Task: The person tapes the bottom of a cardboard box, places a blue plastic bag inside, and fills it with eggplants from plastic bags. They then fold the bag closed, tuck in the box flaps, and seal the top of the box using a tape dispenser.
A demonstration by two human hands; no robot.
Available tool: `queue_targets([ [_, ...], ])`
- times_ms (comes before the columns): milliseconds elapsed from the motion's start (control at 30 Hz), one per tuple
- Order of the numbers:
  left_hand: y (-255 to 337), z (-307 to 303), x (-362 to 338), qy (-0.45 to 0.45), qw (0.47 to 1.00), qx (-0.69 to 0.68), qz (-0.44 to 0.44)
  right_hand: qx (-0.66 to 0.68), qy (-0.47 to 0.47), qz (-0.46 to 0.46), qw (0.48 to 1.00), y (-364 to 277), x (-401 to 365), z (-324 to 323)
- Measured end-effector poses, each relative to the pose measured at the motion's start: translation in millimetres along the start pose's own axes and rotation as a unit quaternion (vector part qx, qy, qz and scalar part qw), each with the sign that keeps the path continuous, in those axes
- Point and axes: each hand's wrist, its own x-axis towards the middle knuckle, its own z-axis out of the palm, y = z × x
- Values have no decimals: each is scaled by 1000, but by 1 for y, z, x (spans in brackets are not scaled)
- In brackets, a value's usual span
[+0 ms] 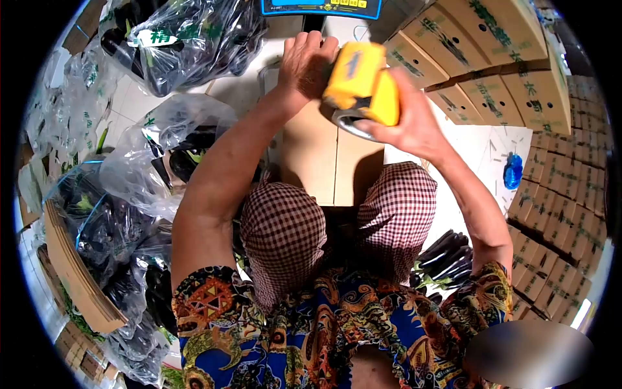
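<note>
A closed cardboard carton (310,155) lies in front of my knees, a seam running along the middle of its top. My left hand (308,70) rests at the carton's far end, fingers stretched forward and holding nothing visible. Wrapped around what looks like a yellow tape dispenser (363,81) is my right hand (414,120), raised over the right side of the carton. The dispenser is tilted and slightly blurred, with a silvery round edge at its lower end. Part of the carton's far end is hidden by my hands.
Printed cartons (479,45) are stacked at the right, with more rows (557,194) beyond. Clear bags of eggplants (194,45) crowd the left beside flattened cardboard (81,272). Loose eggplants (447,259) lie by my right knee. A blue-framed device (321,6) stands ahead.
</note>
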Motion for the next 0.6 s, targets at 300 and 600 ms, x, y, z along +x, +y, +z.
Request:
queue_targets([
  [300, 3, -26, -3, 65, 920, -302, -243, -96, -89, -24, 991, -5, 13, 8],
  [600, 45, -126, -43, -89, 629, -590, -498, -114, -89, -30, 989, -17, 14, 7],
])
